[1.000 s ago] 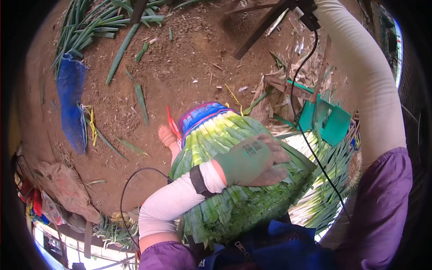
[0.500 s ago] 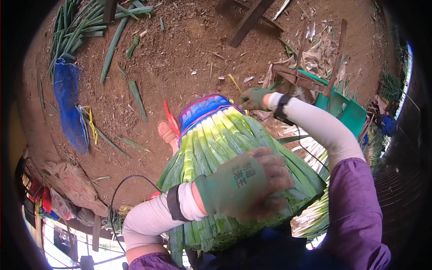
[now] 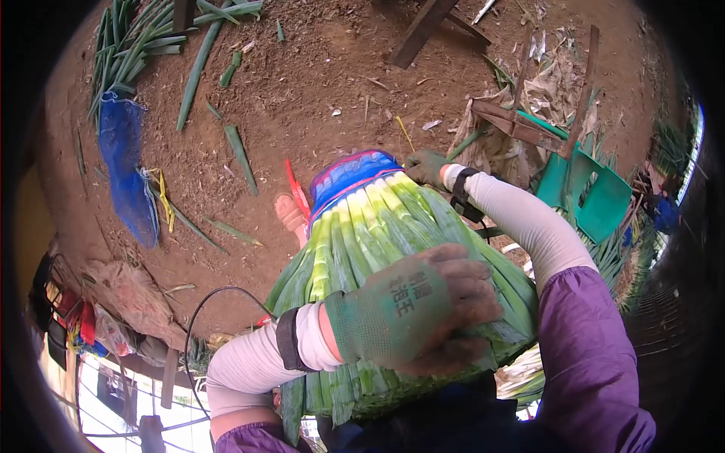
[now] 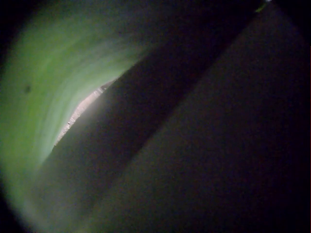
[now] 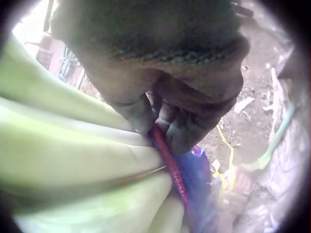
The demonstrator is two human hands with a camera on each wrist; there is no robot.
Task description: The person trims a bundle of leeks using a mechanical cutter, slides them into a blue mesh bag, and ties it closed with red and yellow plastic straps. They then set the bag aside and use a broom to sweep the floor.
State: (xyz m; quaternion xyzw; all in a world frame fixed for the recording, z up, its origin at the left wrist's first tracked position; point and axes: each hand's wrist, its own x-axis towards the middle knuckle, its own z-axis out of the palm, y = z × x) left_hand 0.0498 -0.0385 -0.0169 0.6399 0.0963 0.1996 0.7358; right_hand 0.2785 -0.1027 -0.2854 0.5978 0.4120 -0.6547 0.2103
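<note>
A thick bundle of green onions (image 3: 362, 226) lies across the person's lap, white ends pointing away. A blue mesh bag (image 3: 351, 177) covers those ends. The gloved left hand (image 3: 419, 309) rests flat over the cut green leaves, fingers together and pointing right. At the bag's right side, the gloved right hand (image 3: 428, 167) pinches its edge. The right wrist view shows the thumb and fingertips on the red hem (image 5: 172, 170), right beside the pale stalks (image 5: 97, 160). Blurred green leaf (image 4: 34, 97) and dark shapes fill the left wrist view.
Another blue mesh bag (image 3: 128, 170) lies on the dirt floor at left, below loose green leaves (image 3: 136, 45). A green plastic seat (image 3: 596, 196) with a wooden frame (image 3: 521, 124) stands at right. A bare foot (image 3: 289, 213) shows beside the bundle.
The right hand has come down from the upper right to the bag's right edge and now pinches it. The left hand stays on the leaves while the bundle has tilted slightly.
</note>
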